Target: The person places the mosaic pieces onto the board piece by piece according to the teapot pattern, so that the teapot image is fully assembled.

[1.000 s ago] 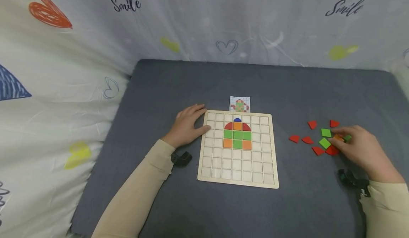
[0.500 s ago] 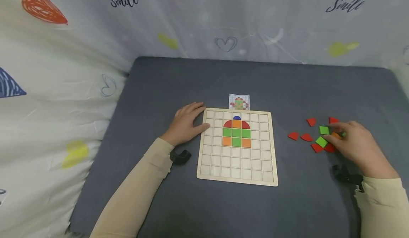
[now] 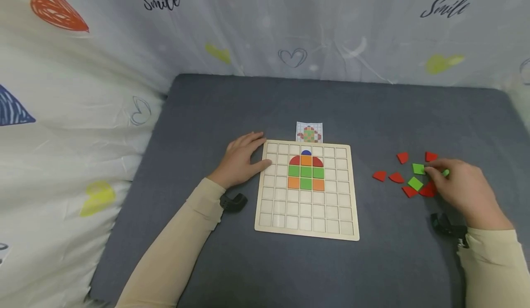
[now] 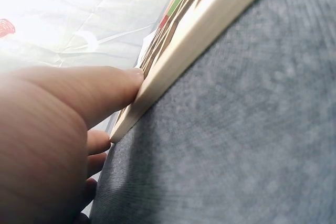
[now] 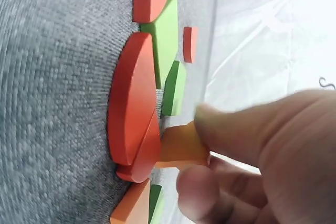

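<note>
Grey fabric covers the counter [image 3: 232, 105]. Near its middle lies a pale wooden board [image 3: 305, 210] divided into square cells, its near and far edges slightly skewed to the view. Left hand [image 3: 242, 158]: fingers extended, thumb resting on the board's left rim, fingertips at its far left corner, gripping nothing. Right hand [image 3: 465, 186]: well apart on the board's opposite side, narrowed, thumb and finger pinching. The board thus sits between the two hands.

A compact block of blue, red, orange and green inlaid pieces [image 3: 306, 172] occupies the board's upper middle cells. White paper card printed with a coloured pattern [image 3: 309, 132] meets the far rim (whether any of it is tucked beneath cannot be determined). Loose red wedge-shaped pieces [image 3: 396, 177] and loose green flat pieces [image 3: 415, 183] are scattered between board and right hand.

Orange flat piece [image 5: 181, 148], apparently square, is held in the right hand's pinch. Governing relation, as judged: board directly leftward of this piece, loose pieces intervening, right hand the one in possession. No long axis is readable, the fingers covering one end; clearance from the counter is undetermined.
</note>
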`<state>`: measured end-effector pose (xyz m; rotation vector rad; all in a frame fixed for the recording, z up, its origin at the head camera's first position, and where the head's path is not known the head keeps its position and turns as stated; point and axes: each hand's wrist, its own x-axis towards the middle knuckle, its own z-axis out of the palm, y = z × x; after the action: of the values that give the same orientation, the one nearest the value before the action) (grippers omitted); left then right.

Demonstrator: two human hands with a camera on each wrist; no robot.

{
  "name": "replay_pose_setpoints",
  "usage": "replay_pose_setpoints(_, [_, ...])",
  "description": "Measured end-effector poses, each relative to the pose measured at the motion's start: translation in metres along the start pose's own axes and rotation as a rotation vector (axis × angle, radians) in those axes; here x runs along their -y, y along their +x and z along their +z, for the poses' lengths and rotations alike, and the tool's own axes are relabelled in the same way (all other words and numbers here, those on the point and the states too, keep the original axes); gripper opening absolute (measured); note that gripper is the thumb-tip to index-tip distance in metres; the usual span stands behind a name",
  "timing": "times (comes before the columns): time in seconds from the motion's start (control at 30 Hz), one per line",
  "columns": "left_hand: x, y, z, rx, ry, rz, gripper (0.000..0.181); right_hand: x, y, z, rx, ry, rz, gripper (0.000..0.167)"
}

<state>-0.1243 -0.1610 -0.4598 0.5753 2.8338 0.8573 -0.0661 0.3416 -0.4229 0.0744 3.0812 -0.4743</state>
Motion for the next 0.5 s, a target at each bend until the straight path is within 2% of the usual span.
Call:
replay_pose_setpoints(0.23, [0.0,-0.004,0.0,0.01,-0.006,-0.001,0.071,0.008,-0.003,-0.002,-0.056,0.049,-0.021,0.027])
replay_pose_setpoints(0.5, [0.002,-0.001,0.0,-0.012,-0.004,0.012,0.071,0.044,0.0,-0.01,-0.065,0.128,-0.111,0.032])
